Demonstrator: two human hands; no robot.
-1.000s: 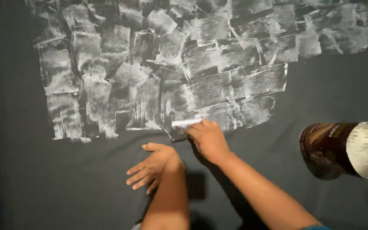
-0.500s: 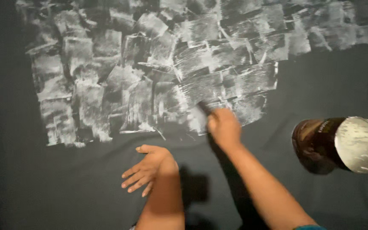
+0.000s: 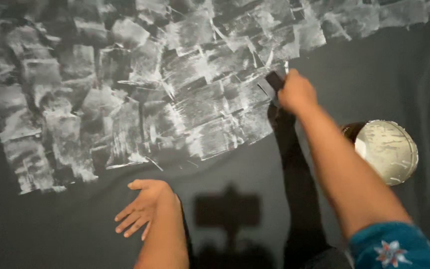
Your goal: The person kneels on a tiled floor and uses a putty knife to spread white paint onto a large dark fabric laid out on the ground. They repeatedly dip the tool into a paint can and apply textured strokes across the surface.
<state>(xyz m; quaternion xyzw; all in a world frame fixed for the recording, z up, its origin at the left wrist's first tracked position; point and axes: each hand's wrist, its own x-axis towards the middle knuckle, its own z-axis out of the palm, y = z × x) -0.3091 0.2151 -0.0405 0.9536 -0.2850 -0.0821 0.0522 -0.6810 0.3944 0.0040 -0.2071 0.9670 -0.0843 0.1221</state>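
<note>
My right hand point(image 3: 297, 92) is stretched forward and closed around a small flat scraper point(image 3: 275, 79), whose dark blade presses on a dark grey surface point(image 3: 51, 234) at the right edge of a broad patch of white smeared strokes point(image 3: 140, 94). My left hand point(image 3: 143, 206) rests flat on the bare grey surface below the patch, fingers spread, holding nothing. The scraper's handle is hidden inside my fist.
A brown tub with whitish paste inside point(image 3: 385, 151) sits on the surface to the right of my right forearm. A blue patterned sleeve point(image 3: 399, 249) shows at the bottom right. A shadow of the head camera point(image 3: 227, 211) falls between my arms.
My right hand has carried the scraper up and to the right along the lower edge of the white patch. My left hand has stayed flat in place. The view has moved closer.
</note>
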